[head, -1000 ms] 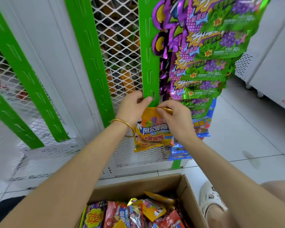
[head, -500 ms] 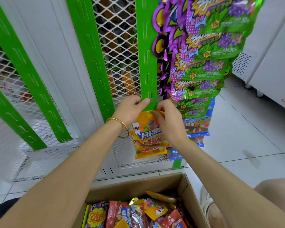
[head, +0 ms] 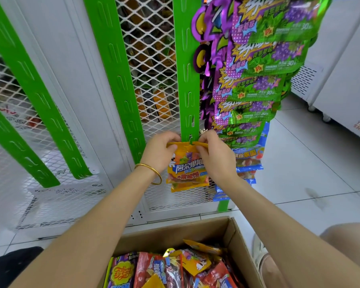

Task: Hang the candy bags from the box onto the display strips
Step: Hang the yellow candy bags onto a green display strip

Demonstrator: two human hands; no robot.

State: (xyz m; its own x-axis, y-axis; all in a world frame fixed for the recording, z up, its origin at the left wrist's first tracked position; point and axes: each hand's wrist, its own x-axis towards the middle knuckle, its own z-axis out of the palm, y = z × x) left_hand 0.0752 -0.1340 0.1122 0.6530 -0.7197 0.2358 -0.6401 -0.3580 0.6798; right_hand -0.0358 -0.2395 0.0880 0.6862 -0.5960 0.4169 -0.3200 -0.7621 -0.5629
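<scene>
both hands, left hand and right hand, pinch the orange candy bag's top edge at the green strip's bottom end

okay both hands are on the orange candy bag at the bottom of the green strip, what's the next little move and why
Probably ease the orange bag down so its top slot seats on the strip's lowest hook, then let go. Left hand and right hand pinch the bag's top edge right at the strip's bottom end, and whether the hook is through the slot cannot be told.
</scene>
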